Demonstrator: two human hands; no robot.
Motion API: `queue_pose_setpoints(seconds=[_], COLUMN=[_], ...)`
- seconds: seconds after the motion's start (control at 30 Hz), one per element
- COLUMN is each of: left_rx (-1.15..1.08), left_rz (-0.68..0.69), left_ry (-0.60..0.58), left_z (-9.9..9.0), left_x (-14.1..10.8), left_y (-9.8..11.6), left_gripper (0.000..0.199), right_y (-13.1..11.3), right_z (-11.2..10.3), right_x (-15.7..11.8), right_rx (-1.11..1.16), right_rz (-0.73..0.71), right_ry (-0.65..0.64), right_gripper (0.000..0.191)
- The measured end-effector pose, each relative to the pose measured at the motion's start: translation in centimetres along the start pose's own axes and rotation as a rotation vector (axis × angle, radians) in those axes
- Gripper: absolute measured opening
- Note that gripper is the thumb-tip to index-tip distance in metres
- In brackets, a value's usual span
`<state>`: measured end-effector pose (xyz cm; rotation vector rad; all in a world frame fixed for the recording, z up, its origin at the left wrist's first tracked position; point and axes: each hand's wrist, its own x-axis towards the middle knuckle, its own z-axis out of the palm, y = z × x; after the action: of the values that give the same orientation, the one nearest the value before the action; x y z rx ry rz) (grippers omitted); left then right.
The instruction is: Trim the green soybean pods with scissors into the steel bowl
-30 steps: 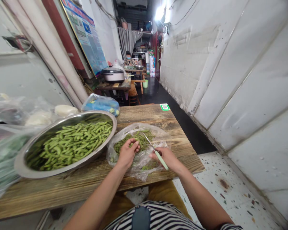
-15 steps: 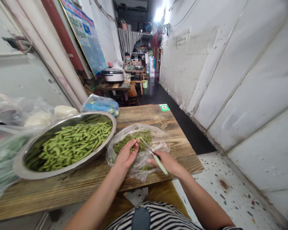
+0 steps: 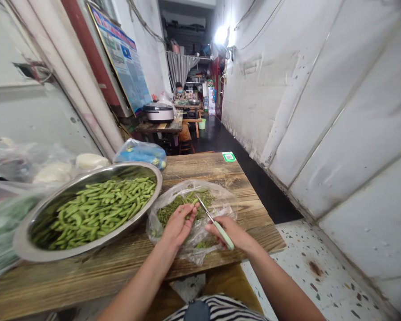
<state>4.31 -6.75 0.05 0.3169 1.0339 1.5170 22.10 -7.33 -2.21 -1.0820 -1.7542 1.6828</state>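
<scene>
Between the fingertips of my left hand (image 3: 180,223) is a green soybean pod (image 3: 195,202), its far end by the scissor blades. My right hand (image 3: 229,231) is wrapped round the scissors (image 3: 223,233), which have a pale green handle and blades pointing up and left to the pod. Both hands are over a clear plastic bag (image 3: 225,201) spread on the table, holding green trimmings and pods (image 3: 169,209). On the left stands a large oval metal basin (image 3: 158,178) with a heap of green soybean pods (image 3: 103,211) in it.
The wooden table (image 3: 254,218) carries a QR code card (image 3: 229,157) at its far edge. A blue plastic bag (image 3: 142,153) lies behind the basin, and more plastic bags (image 3: 6,223) are at the left. Beyond are a cooker (image 3: 158,112) and a person (image 3: 179,91) at another table.
A pod now shows more plainly between my left fingertips, close to the scissor blades. The view has tilted slightly, so the table sits lower. Both hands stay over the bag.
</scene>
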Motion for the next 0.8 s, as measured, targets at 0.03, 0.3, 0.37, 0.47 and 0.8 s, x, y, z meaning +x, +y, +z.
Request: queue_pose_setpoints(seconds=[0.03,0.3,0.37,0.47,0.8], left_rx=[-0.004,-0.019,-0.038,-0.060,-0.087], left_rz=[-0.005,-0.035,-0.032,-0.045,0.067], left_ry=[0.003,0.037,0.050,0.061,-0.136], left_z=[0.0,-0.2,-0.2,-0.2,-1.6], left_x=[0.0,-0.4,-0.5,-0.7,-4.4], left_y=[-0.1,-1.0,-1.4,-2.0,7.1], left_gripper=[0.022,0.026,0.026,0.025,0.021], right_y=[0.0,0.4,0.8,1.3,3.4], right_z=[0.1,0.6,0.8,0.8,-1.3], right_x=[0.0,0.3,0.3,0.4,1.2], right_rx=[0.038,0.147,0.139,0.117,0.074], right_rz=[0.010,0.017,0.037,0.086,0.145], right_ry=[-0.015,-0.031,-0.016,0.034,0.028], right_gripper=[0.048,0.051,0.052,0.052,0.053])
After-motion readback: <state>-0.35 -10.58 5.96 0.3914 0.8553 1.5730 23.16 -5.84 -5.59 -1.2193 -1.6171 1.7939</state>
